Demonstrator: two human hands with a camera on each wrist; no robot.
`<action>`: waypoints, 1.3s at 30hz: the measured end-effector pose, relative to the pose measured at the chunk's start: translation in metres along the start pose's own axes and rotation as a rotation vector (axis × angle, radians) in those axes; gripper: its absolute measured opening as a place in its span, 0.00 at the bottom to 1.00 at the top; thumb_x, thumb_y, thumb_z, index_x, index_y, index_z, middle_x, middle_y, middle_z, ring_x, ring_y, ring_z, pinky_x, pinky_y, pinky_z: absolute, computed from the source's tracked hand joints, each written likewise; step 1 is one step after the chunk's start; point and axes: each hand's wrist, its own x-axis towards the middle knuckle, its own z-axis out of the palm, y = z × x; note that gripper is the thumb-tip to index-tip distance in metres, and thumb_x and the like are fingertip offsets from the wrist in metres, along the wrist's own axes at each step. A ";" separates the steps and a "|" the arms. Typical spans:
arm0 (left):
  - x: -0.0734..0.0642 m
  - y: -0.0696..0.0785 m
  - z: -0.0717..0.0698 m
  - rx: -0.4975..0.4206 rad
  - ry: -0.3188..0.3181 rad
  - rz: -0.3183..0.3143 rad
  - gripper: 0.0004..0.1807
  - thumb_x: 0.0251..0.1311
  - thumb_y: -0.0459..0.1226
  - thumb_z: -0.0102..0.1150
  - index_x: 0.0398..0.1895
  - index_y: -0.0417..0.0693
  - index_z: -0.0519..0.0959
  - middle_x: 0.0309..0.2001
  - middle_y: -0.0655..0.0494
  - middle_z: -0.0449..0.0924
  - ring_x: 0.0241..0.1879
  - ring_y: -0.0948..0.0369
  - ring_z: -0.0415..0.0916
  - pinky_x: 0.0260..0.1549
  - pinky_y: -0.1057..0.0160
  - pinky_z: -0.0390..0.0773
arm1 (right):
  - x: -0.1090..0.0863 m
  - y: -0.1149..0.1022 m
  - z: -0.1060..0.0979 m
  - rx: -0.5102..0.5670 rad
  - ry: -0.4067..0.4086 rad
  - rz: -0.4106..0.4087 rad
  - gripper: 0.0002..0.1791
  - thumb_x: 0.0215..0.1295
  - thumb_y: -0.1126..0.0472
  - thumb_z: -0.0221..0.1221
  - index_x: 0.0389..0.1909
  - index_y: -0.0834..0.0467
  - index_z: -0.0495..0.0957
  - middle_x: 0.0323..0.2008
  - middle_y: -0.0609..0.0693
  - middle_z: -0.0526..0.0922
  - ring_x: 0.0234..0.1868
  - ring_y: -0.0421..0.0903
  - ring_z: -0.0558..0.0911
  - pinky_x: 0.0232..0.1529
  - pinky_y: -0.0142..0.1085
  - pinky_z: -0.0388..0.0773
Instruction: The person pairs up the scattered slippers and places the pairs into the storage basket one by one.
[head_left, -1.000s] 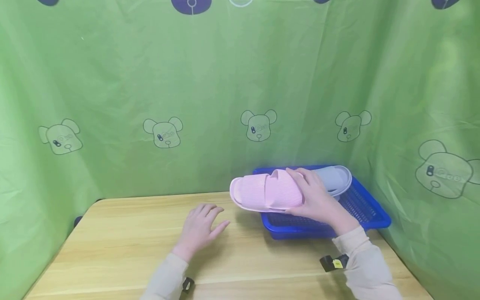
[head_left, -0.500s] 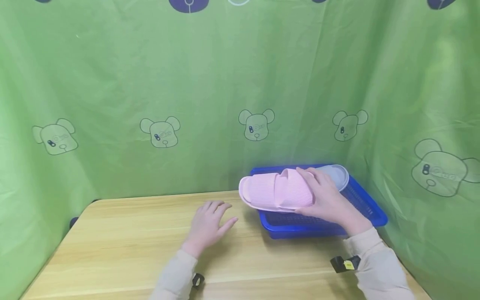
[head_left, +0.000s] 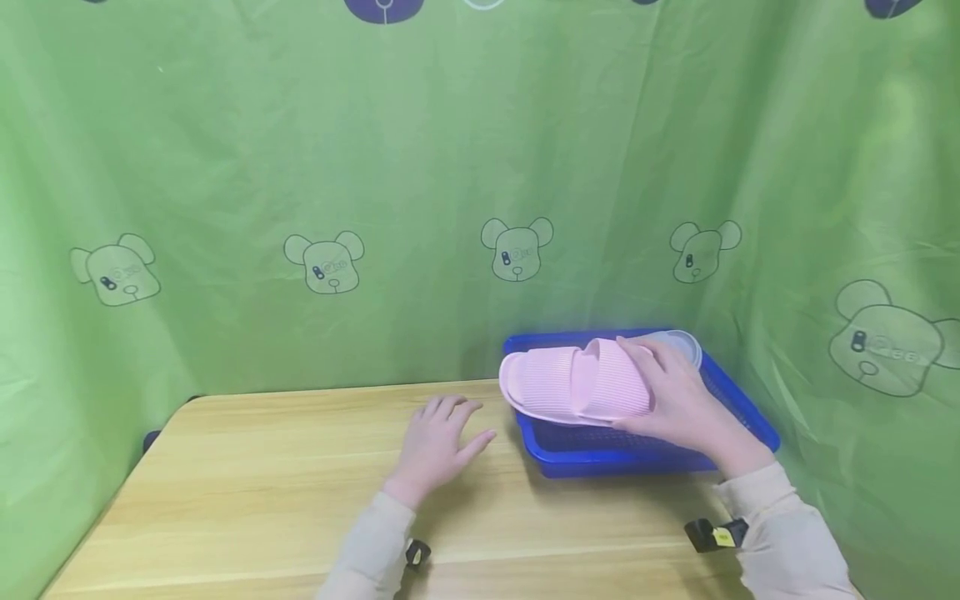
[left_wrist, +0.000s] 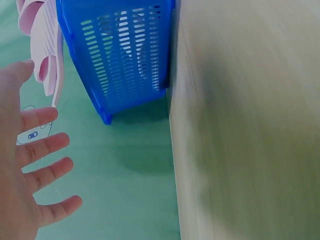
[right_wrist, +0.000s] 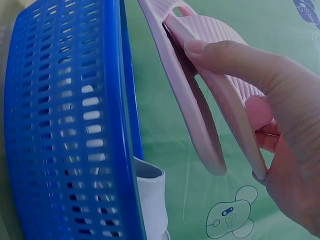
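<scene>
My right hand [head_left: 686,408] grips a pair of pink ribbed slippers [head_left: 551,383] over the blue basket [head_left: 600,461]. The right wrist view shows two pink soles [right_wrist: 187,100] held together at one end and spread apart at the other, with the thumb on one side and fingers beyond. A light grey-blue slipper [head_left: 684,343] lies in the basket, partly covered by the right hand. My left hand [head_left: 438,446] hovers above the table left of the basket, holding nothing; its fingers are spread in the left wrist view.
The wooden table [head_left: 247,475] spans the front. A green curtain [head_left: 420,167] printed with bear heads hangs behind and at both sides, close to the basket's back and right. Black wrist straps [head_left: 705,535] sit at both sleeves.
My right hand has carried the pink slippers rightward, further over the basket, covering more of the grey-blue slipper. My left hand has also shifted right, toward the basket.
</scene>
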 end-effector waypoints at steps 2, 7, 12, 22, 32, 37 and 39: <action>0.002 0.002 0.001 0.001 -0.010 -0.003 0.31 0.64 0.63 0.48 0.59 0.53 0.76 0.57 0.52 0.78 0.58 0.52 0.73 0.59 0.47 0.73 | -0.001 0.002 -0.002 -0.001 0.006 -0.006 0.61 0.26 0.47 0.80 0.68 0.60 0.65 0.58 0.61 0.70 0.58 0.61 0.66 0.56 0.63 0.63; 0.005 0.009 0.002 -0.014 -0.043 -0.009 0.33 0.64 0.63 0.47 0.61 0.52 0.75 0.60 0.51 0.76 0.63 0.51 0.71 0.64 0.41 0.67 | -0.002 0.006 -0.006 -0.015 0.023 -0.021 0.59 0.25 0.46 0.79 0.65 0.60 0.67 0.57 0.60 0.71 0.59 0.60 0.66 0.56 0.63 0.61; 0.008 0.015 0.006 -0.032 -0.073 -0.013 0.34 0.65 0.64 0.45 0.63 0.52 0.73 0.63 0.50 0.74 0.67 0.48 0.67 0.66 0.37 0.63 | -0.004 0.010 -0.010 -0.025 0.037 -0.026 0.59 0.22 0.47 0.80 0.64 0.61 0.68 0.57 0.60 0.72 0.59 0.60 0.66 0.56 0.61 0.62; 0.013 0.026 0.014 -0.008 -0.127 -0.004 0.36 0.65 0.68 0.37 0.66 0.59 0.70 0.67 0.54 0.70 0.71 0.49 0.62 0.67 0.36 0.61 | -0.011 0.017 -0.019 -0.032 0.015 0.018 0.60 0.20 0.48 0.82 0.64 0.57 0.69 0.58 0.61 0.72 0.55 0.60 0.68 0.54 0.59 0.61; 0.019 0.033 0.021 0.010 -0.224 -0.005 0.40 0.63 0.72 0.31 0.72 0.65 0.63 0.74 0.55 0.60 0.75 0.49 0.54 0.69 0.34 0.56 | -0.014 0.023 -0.025 -0.059 0.010 0.001 0.61 0.20 0.48 0.81 0.65 0.58 0.68 0.58 0.64 0.72 0.53 0.62 0.69 0.52 0.58 0.62; 0.021 0.035 0.022 -0.015 -0.269 -0.015 0.41 0.63 0.72 0.29 0.74 0.66 0.58 0.76 0.55 0.55 0.76 0.49 0.50 0.69 0.34 0.54 | -0.013 0.024 -0.028 -0.071 0.000 -0.002 0.62 0.20 0.48 0.81 0.65 0.59 0.67 0.57 0.65 0.72 0.52 0.62 0.69 0.51 0.57 0.63; 0.022 0.035 0.022 -0.028 -0.288 -0.023 0.41 0.62 0.72 0.29 0.75 0.67 0.57 0.77 0.56 0.52 0.77 0.49 0.48 0.70 0.33 0.53 | -0.013 0.024 -0.029 -0.074 -0.004 -0.001 0.62 0.20 0.48 0.81 0.66 0.59 0.67 0.57 0.66 0.72 0.51 0.62 0.69 0.51 0.57 0.63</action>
